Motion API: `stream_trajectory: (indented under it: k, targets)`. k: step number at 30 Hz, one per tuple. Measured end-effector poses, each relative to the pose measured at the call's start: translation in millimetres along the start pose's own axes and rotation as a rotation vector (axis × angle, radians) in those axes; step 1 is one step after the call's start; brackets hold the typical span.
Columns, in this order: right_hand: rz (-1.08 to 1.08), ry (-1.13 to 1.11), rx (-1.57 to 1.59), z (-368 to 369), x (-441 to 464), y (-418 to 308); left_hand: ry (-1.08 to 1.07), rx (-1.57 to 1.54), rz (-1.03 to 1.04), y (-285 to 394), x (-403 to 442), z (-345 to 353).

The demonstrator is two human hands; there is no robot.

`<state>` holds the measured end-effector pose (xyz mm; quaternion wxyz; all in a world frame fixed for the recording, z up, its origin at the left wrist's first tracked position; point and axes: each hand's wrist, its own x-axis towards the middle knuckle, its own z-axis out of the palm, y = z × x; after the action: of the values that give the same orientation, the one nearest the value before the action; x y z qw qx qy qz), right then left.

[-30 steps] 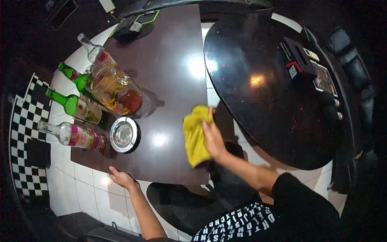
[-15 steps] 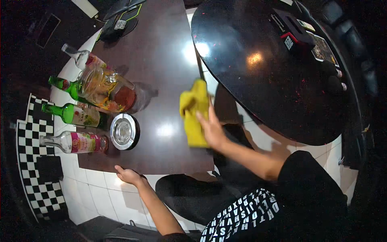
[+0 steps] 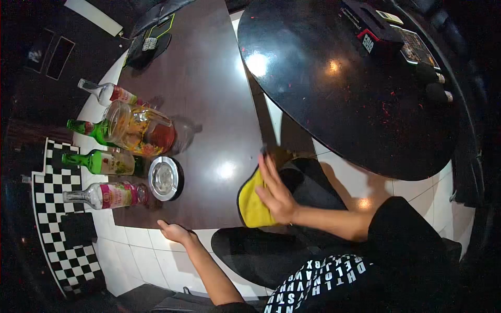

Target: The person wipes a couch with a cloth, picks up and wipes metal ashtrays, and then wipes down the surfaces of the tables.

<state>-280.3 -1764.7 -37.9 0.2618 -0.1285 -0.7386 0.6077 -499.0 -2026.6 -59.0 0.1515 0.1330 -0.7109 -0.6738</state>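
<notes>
At the right corner of the brown table (image 3: 209, 68), my right hand (image 3: 279, 201) presses a yellow cloth (image 3: 250, 203) with a dark border, its fingers stretched over the cloth. The cloth lies partly over the table's edge. My left hand (image 3: 176, 232) is at the front edge of the same table, thumb on the edge and the other fingers mostly hidden. Closest to it stand a round metal ashtray (image 3: 166, 179) and a clear bottle with a pink label (image 3: 117, 195).
Along the table's left side are a glass pitcher (image 3: 141, 128), green bottles (image 3: 112, 162) and another clear bottle (image 3: 112, 94). A black bag (image 3: 148, 49) lies at the far end. To the right is a dark rounded table (image 3: 344, 99) with a black box (image 3: 370, 28).
My right hand has brought the yellow cloth nearer to me, to the table's front right corner. My left hand stays at the front edge. The view has shifted slightly.
</notes>
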Motion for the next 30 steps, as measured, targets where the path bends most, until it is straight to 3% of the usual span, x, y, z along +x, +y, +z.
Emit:
stream_trajectory:
  k: [2, 6, 9, 15, 17, 23, 25, 26, 29, 30]
  targets:
    - [0.112, -0.017, 0.108, -12.3, 31.4, -1.0, 0.020, 0.031, -0.033, 7.8, -5.7, 4.6]
    - [0.117, 0.090, 0.264, -22.5, 71.6, 0.8, 0.000, -0.034, -0.061, 24.2, -21.8, 13.2]
    - [0.054, 0.108, 0.158, -7.4, 50.0, 0.4, 0.087, 0.151, 0.010, 9.5, -9.2, 6.4]
    - [0.159, -0.093, -0.004, 14.3, -74.2, -16.6, 0.084, 0.044, -0.002, 5.8, -8.4, 9.1]
    - [0.078, -0.140, -0.144, 22.3, -106.5, -13.4, 0.092, 0.061, -0.002, 10.5, -11.3, 10.1]
    - [0.057, -0.186, -0.102, -5.9, -144.8, -24.2, 0.139, 0.073, -0.002, 23.0, -25.1, 18.1]
    - [0.056, -0.233, -0.071, -22.8, -140.5, -35.9, 0.059, 0.065, 0.010, 24.6, -26.6, 16.5]
    - [0.112, -0.154, -0.030, -27.1, -137.2, -52.3, 0.049, 0.047, -0.037, 25.7, -27.6, 14.3]
    - [0.051, -0.176, 0.138, -45.2, -136.4, -72.3, 0.133, -0.149, -0.110, 14.0, -29.2, 9.3]
    - [-0.122, -0.168, 0.164, -48.0, -127.0, -83.2, 0.060, -0.202, -0.194, 11.8, -29.8, -1.6]
